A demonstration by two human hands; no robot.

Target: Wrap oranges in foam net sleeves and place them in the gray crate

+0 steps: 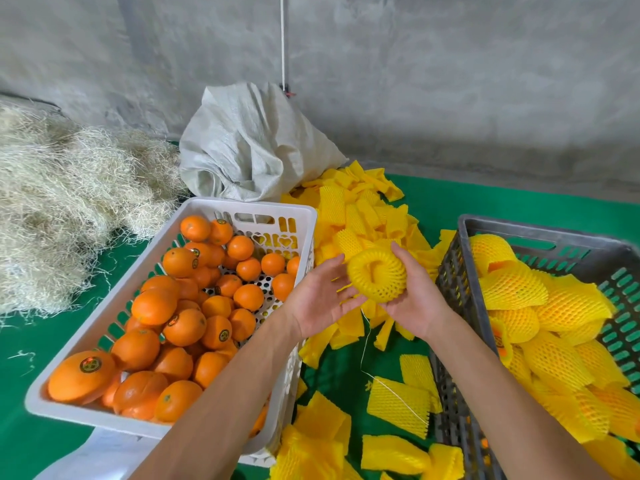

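My right hand [412, 299] holds an orange wrapped in a yellow foam net sleeve [377, 275], fingers curled round its right and lower side. Just left of it, my left hand [320, 299] is palm up with its fingers spread and straight, fingertips near or touching the sleeve. The white basket [104, 306] on the left holds several bare oranges [183, 327]. On the right, the gray crate [457, 265] holds several wrapped oranges [554, 306].
Loose yellow foam sleeves [356, 216] lie piled on the green mat [519, 199] between the two containers, with more flat ones [398, 403] below my arms. A white woven sack [249, 147] leans on the concrete wall. Straw [69, 202] is heaped at the left.
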